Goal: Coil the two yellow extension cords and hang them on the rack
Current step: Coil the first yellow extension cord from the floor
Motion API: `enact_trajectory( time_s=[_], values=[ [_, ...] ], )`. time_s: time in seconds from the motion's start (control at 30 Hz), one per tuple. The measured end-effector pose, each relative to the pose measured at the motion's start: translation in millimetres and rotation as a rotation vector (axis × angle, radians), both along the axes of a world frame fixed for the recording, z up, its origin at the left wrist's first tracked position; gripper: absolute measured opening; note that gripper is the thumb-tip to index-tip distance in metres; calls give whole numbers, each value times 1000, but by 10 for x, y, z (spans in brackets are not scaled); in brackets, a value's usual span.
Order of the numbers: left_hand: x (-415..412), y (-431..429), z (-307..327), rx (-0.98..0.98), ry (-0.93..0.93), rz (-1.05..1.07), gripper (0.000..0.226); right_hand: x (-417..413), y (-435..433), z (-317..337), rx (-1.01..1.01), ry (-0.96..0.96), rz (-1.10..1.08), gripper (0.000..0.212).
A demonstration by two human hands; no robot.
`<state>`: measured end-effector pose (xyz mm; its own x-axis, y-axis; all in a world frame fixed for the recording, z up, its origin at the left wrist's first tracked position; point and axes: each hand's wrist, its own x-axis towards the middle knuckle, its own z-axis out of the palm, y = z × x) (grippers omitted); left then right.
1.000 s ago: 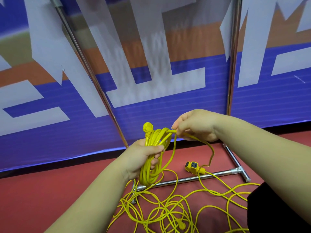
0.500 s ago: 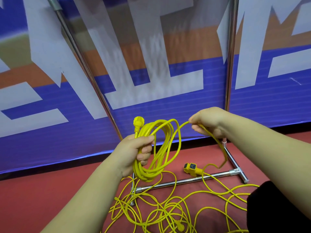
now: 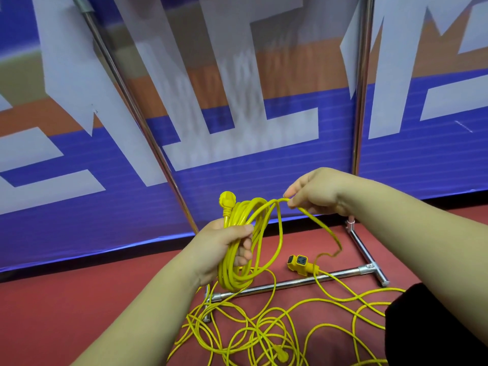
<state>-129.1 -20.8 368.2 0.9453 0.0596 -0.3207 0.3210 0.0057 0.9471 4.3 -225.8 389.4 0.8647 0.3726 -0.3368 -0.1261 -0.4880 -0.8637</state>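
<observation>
Your yellow cord coil (image 3: 239, 249) hangs in the middle of the view, a bundle of several loops gathered in your left hand (image 3: 224, 249), whose grip is wrapped tight around the upper part of the loops, thumb across the front. The round plug (image 3: 227, 200) sticks up above that fist. From the top of the coil one strand runs right to your right hand (image 3: 314, 191), which pinches it between thumb and fingertips, a narrow grip closed on the cord. Past that pinch the strand drops in a curve down to the right toward the yellow socket block (image 3: 299, 263), which lies on the red floor (image 3: 79, 299) just on the far side of the rack's low crossbar.

Nearer to you, loose yellow cord (image 3: 264, 331) sprawls over the floor in many tangled, overlapping loops, some crossing the crossbar; a second plug (image 3: 280, 355) lies among them near the bottom edge. You cannot tell from here where one cord ends and the other begins.

The chrome rack (image 3: 290, 282) stands beyond: its crossbar along the floor, a foot bar at the right, and two uprights rising, one leaning left, one on the right. Behind it is a blue, white and orange banner (image 3: 264, 167). A dark garment (image 3: 435, 326) fills the near right corner.
</observation>
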Motion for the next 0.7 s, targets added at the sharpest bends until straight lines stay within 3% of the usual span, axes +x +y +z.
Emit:
enact_trajectory(
  time_s=[0.17, 0.33, 0.7],
  values=[
    [14, -87, -29, 28, -7, -38, 15, -9, 122, -4, 188, 130, -88, 10],
    [58, -184, -58, -71, 5, 18, 19, -59, 278, -34, 359, 279, -265, 12],
    [87, -402, -75, -345, 83, 51, 9, -144, 461, -104, 434, 220, -404, 13]
  ],
)
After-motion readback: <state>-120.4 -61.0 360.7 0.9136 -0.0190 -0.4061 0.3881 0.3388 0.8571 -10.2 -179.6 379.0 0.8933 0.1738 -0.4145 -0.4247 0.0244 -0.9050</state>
